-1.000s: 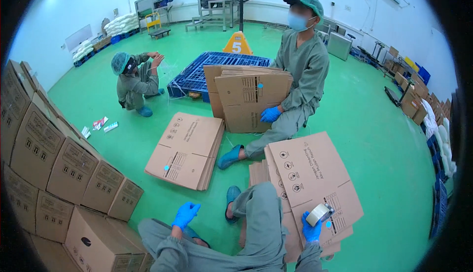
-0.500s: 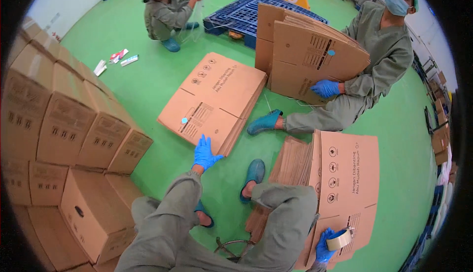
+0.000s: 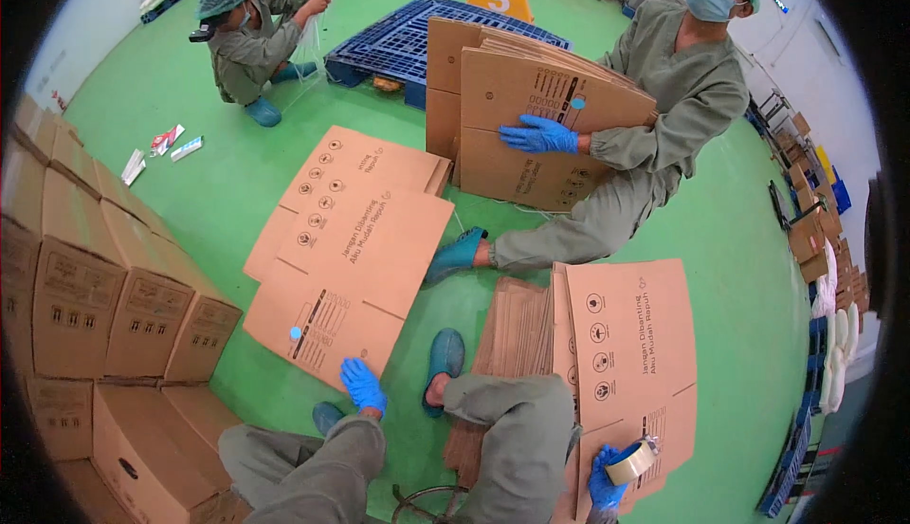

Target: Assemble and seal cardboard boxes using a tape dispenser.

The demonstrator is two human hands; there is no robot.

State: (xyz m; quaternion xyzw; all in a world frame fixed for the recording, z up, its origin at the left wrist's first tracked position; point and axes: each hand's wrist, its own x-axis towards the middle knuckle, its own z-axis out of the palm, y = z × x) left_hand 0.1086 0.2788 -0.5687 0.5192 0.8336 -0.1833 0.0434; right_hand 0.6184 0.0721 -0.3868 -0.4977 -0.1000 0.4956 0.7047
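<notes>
Evidently, our left hand [image 3: 366, 387] is clamped on the near edge of a flat carton [image 3: 346, 273] askew over its stack [image 3: 379, 161] — our right hand [image 3: 604, 486] grips a tape roll [image 3: 627, 468], well apart — so we judge one-sided support could let the cardboard bend or slip.

Left hand [image 3: 363, 386]: blue-gloved, back uppermost, fingers extended forward in a pinching hold. Left wrist [image 3: 371, 412]: bare strip. Left forearm [image 3: 343, 458]: grey-green-sleeved, reaching forward. Right hand [image 3: 603, 488]: blue-gloved, fingers curled in a grip, low at right.
</notes>
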